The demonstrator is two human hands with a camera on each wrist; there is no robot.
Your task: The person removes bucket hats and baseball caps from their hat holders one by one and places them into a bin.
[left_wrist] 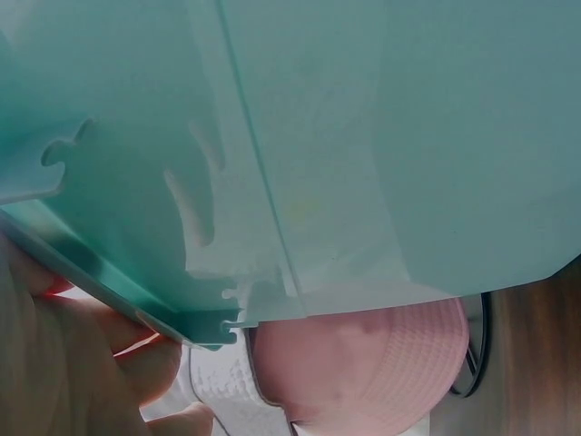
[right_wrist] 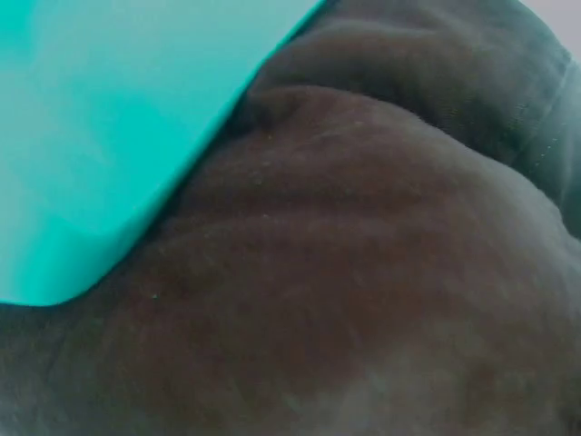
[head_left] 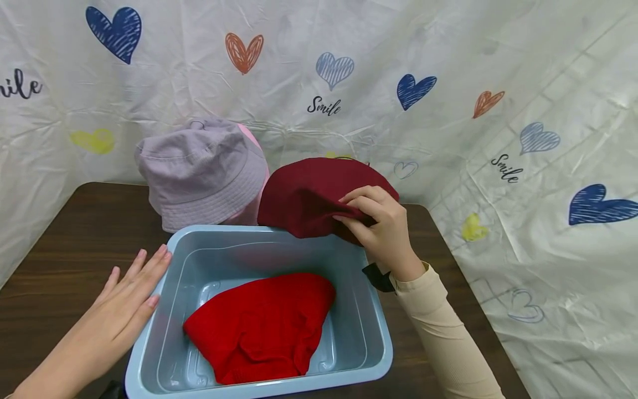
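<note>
In the head view my right hand pinches a fold of a dark red beret between thumb and fingers, above the far right rim of a light blue plastic basin. My left hand lies against the basin's left rim with its fingers straight. Inside the basin is a bright red knitted hat, partly folded. In the left wrist view fingers of the left hand touch the basin's rim. The right wrist view does not show the right hand.
Behind the basin a lilac bucket hat sits over something pink; the left wrist view shows a pink hat. All stand on a dark wooden table. A white sheet with printed hearts hangs behind. Dark cloth fills the right wrist view.
</note>
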